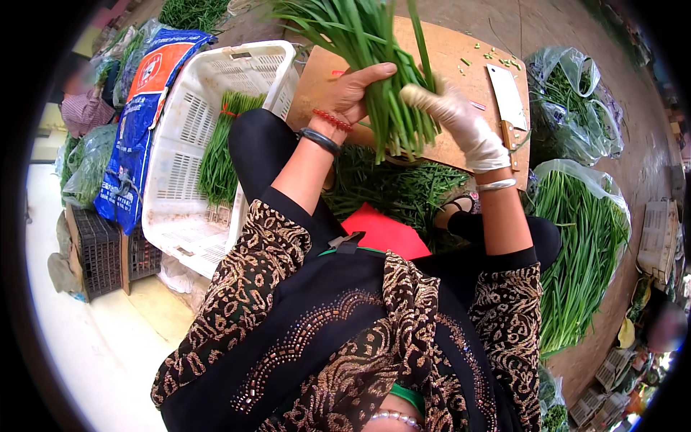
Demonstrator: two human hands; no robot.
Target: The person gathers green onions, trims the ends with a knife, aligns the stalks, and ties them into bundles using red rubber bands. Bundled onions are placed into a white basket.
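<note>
Toward its far edge, the surface [450, 50] leaves a gap between greens [397, 114] and cleaver [507, 97]; the crate [186, 230] blocks the left, bags [572, 108] the right.

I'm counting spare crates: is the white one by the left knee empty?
Not empty: the white crate holds a red-banded bundle of green stalks.

Floor, right: matt brown hard surface [626, 137] | Floor, lower left: pale cream-yellow patch [162, 313], brightly lit | Furniture: low tan rectangular wooden work surface [450, 47] | Left edge: black mesh-sided plastic crate [99, 252] | Far right: white slatted plastic crate [658, 230] | Light: white glare, left
</note>
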